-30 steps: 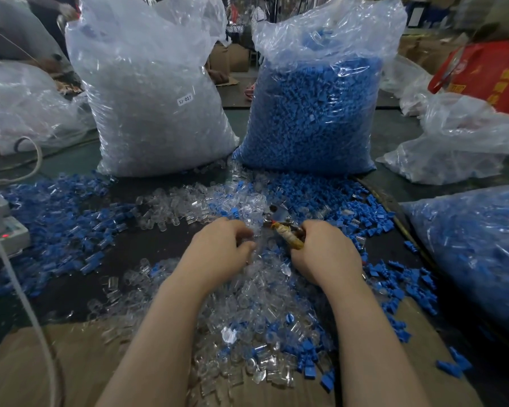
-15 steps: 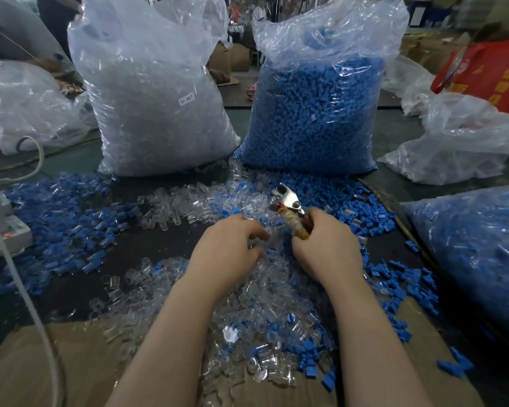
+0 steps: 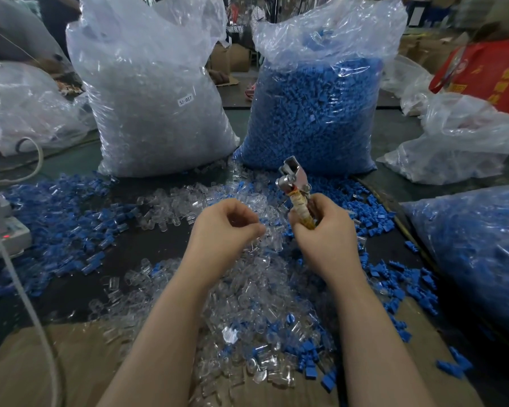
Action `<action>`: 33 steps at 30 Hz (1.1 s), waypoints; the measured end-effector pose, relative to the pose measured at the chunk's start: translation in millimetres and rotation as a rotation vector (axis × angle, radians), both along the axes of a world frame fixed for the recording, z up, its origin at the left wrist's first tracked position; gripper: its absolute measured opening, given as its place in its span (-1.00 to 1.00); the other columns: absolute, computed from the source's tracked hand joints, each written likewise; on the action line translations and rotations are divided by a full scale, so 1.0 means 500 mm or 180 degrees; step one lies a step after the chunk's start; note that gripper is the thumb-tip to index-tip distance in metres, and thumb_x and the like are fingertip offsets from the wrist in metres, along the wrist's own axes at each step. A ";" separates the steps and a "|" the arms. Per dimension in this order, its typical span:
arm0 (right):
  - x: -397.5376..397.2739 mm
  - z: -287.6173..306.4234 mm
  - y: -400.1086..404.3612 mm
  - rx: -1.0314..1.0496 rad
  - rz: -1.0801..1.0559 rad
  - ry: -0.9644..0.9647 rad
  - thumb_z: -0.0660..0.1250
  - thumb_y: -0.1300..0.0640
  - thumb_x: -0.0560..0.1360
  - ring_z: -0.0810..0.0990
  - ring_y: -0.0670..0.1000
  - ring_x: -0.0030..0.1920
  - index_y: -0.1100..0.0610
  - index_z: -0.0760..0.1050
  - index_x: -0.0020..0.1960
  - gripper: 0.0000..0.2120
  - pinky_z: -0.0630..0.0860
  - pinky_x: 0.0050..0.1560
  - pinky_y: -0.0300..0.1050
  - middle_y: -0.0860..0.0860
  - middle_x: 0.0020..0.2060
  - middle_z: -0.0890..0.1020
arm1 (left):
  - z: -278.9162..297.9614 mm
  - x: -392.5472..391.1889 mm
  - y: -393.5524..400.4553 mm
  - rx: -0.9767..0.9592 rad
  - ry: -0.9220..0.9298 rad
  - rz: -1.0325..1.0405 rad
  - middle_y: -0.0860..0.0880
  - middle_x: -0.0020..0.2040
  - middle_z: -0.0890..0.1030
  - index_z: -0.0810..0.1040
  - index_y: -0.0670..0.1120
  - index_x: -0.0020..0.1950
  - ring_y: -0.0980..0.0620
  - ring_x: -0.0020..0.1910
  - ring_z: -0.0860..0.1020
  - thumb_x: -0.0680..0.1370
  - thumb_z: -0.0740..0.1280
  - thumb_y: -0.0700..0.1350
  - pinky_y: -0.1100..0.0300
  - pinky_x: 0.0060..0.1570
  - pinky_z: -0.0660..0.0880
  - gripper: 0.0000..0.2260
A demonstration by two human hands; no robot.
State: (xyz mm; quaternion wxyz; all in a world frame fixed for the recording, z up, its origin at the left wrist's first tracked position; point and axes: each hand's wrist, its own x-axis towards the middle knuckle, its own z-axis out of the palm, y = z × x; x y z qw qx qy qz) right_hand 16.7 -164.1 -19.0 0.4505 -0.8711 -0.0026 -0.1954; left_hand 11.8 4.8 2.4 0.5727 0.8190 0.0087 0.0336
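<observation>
Head view. Right hand (image 3: pixel 326 235) is wrapped round the tape-bound handle of a small hand tool (image 3: pixel 295 183). Fingers and thumb are closed tight on it. The tool's metal head points up and away, tilted a little left, above the pile. It sits just in front of the bag of blue parts (image 3: pixel 315 113).

Left hand (image 3: pixel 227 227) is just beside the right, apart from the tool. Fingers are curled in, with the thumb meeting the fingertips. Clear plastic shows in the hollow of the hand, but I cannot tell whether a piece is pinched there.

Both hands hover over a heap of clear caps (image 3: pixel 247 292) mixed with blue pieces. Loose blue parts (image 3: pixel 71 218) are spread to the left on the dark table (image 3: pixel 147 248).

A bag of clear caps (image 3: pixel 156 98) stands upright behind, beside the blue one. Another blue-filled bag (image 3: pixel 476 248) lies at right. Cardboard (image 3: pixel 41 365) covers the near edge. A white cable (image 3: pixel 27 301) crosses it, and a white device (image 3: pixel 3 233) with a red light is at far left.
</observation>
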 end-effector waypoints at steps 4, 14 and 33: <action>-0.005 0.009 0.004 0.0663 0.0314 -0.0157 0.39 0.13 0.52 0.39 -0.16 -0.41 0.06 0.49 -0.16 -0.89 0.35 -0.38 -0.29 -0.11 -0.42 0.48 | 0.012 -0.004 0.001 -0.0613 0.0131 -0.0064 0.02 -0.20 0.71 0.69 0.01 -0.14 0.11 -0.22 0.64 0.42 0.53 -0.18 0.20 -0.15 0.59 -0.89; -0.017 0.026 0.021 0.1208 0.0679 -0.0218 0.37 0.20 0.55 0.61 0.21 -0.13 -0.01 0.51 -0.16 -0.84 0.55 -0.10 0.04 0.19 -0.23 0.62 | 0.022 -0.010 -0.017 -0.1520 0.0166 0.0250 -0.03 -0.30 0.68 0.70 -0.08 -0.18 0.10 -0.31 0.61 0.42 0.53 -0.20 0.29 -0.27 0.56 -0.95; -0.017 0.018 0.029 0.0765 0.0417 -0.0460 0.39 0.08 0.54 0.44 -0.10 -0.38 0.10 0.48 -0.10 -0.87 0.42 -0.33 -0.03 -0.06 -0.38 0.52 | 0.033 -0.021 -0.044 -0.1892 0.0166 0.0074 -0.16 -0.23 0.71 0.66 -0.23 -0.11 0.00 -0.22 0.70 0.45 0.48 -0.30 0.28 -0.26 0.59 -0.95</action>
